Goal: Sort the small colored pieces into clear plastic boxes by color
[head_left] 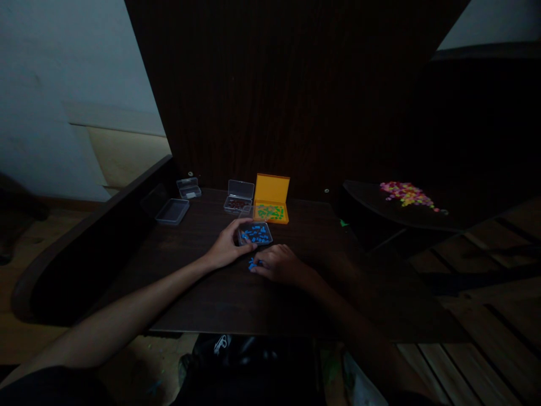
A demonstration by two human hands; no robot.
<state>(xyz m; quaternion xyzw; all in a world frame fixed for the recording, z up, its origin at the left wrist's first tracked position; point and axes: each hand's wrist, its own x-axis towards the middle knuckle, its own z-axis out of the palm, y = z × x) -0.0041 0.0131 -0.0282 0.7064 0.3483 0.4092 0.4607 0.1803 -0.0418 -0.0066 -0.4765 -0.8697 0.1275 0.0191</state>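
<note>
A clear plastic box [264, 241] with many small blue pieces [257, 231] inside lies on the dark wooden table. My left hand [229, 242] grips its left side, thumb along the near edge. Just in front of the box, my right hand [276, 263] has its fingertips pressed together at a small pile of loose blue pieces [252, 264] on the tabletop. The fingers partly hide this pile, so how many pieces they pinch does not show.
Behind the box stand an open yellow case [271, 189] with green pieces and an open clear case [241, 188] with dark red pieces. Two more clear containers, a tray [172, 212] and a small box [189, 188], sit at left. Pink and yellow pieces [408, 194] lie on a shelf at right.
</note>
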